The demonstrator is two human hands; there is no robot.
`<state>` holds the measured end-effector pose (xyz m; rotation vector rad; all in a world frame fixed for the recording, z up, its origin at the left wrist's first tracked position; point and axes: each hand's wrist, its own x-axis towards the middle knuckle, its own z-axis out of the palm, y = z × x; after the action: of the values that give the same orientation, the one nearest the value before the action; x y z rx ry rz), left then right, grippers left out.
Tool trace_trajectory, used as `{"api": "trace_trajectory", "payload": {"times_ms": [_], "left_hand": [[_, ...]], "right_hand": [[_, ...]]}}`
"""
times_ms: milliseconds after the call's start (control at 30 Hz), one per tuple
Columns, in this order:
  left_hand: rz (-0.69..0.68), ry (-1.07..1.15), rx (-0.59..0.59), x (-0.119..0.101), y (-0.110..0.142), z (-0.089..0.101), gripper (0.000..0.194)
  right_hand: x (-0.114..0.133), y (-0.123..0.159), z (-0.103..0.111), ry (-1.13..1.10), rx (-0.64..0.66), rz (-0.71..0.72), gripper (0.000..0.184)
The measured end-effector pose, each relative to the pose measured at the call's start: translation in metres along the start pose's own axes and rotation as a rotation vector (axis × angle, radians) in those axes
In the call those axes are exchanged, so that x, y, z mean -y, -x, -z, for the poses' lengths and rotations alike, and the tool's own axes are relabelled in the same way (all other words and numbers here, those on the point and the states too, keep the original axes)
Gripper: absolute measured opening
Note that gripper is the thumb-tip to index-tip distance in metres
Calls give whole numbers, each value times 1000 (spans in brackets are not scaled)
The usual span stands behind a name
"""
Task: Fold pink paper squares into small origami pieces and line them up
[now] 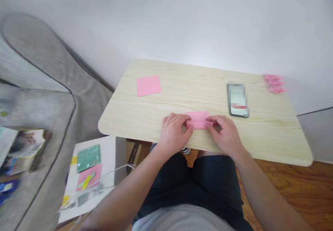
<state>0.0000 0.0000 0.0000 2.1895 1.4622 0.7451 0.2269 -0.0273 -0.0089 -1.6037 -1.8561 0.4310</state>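
Left hand (173,131): ours, palm down over the worktop (182,92); thumb and forefinger closed in a pinch on the left end of the paper (198,116), other fingers loosely bent. Right hand (225,134): also ours; thumb and forefinger pinching the paper's right end, a small gap between them further back toward the palm.

Paper: one, pink, between our hands, near the middle of the worktop's front edge; a fold line runs across it from hand to hand.

Sheet (149,85): one, pink, flat, toward the back left corner, well apart from our hands.

Phone (238,100): one, screen up, beyond our right hand and nearer the back edge than the front; display pixelated.

Pink pieces (275,84): a cluster at the back right corner, too blurred for us to count.

Stand (107,147): white, below the front left corner, bearing a green packet (88,158) and, just beside it, a pink packet (95,171).

Sofa (93,102): grey, along the left edge.
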Motion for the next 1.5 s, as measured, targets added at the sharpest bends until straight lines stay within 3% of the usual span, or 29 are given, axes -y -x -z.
{"api": "trace_trajectory", "payload": {"times_ms": [867, 1233, 1500], "left_hand": [[-3, -87, -30, 1, 3, 4, 21], [7, -89, -56, -2, 4, 2, 22], [-47, -44, -43, -1, 6, 7, 32]], "right_hand": [[2, -3, -9, 164, -8, 50, 24], [3, 2, -7, -61, -83, -65, 33], [1, 4, 2, -73, -48, 46, 18]]}}
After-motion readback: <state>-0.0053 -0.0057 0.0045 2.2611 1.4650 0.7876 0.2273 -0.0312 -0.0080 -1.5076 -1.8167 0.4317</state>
